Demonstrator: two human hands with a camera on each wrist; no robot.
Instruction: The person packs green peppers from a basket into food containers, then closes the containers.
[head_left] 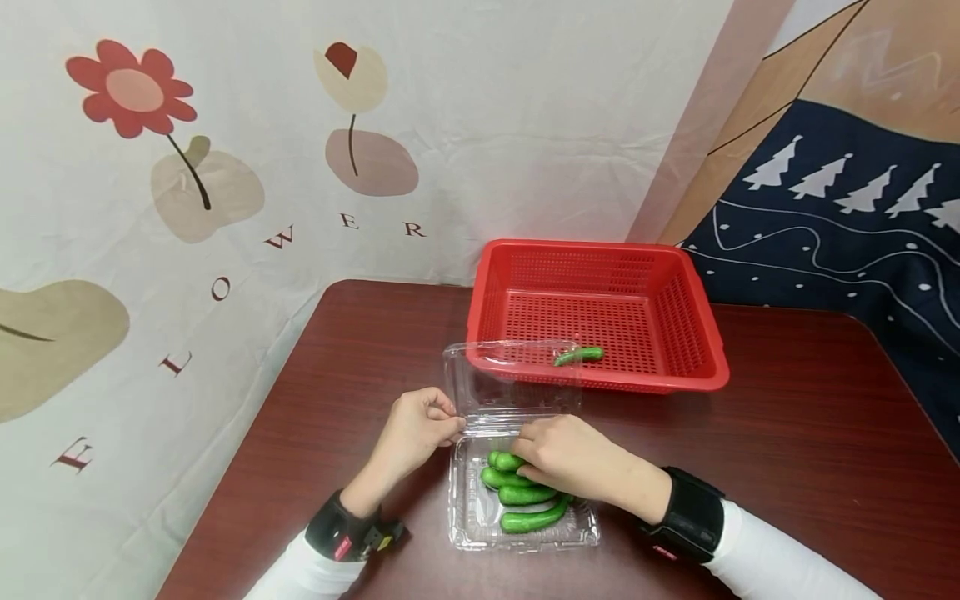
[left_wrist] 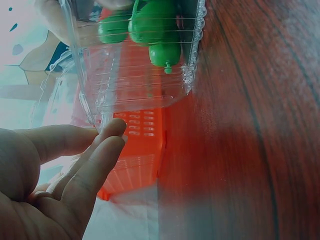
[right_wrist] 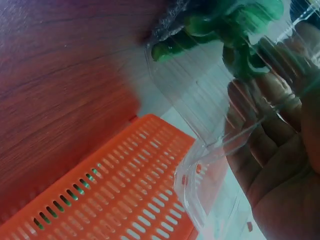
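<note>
A clear plastic clamshell box [head_left: 459, 525] lies on the table with its lid [head_left: 495, 387] raised at the back. Several slender, glossy green vegetables [head_left: 528, 521] lie side by side in its base; I cannot tell their exact kind. At the box's back left corner, by the hinge, my left hand [head_left: 420, 429] pinches the plastic edge between thumb and fingers [left_wrist: 107, 150]. My right hand [head_left: 562, 450] reaches into the base from the right, its bent fingers on a green vegetable [right_wrist: 240, 60] near the back. That hand partly hides the vegetables beneath it.
Behind the box stands a red perforated basket [head_left: 708, 350], its front rim overlapped by the lid in the head view. One green vegetable [head_left: 588, 354] lies inside it, near the front. The dark wooden table [head_left: 810, 433] meets printed cloth [head_left: 525, 125] at the back.
</note>
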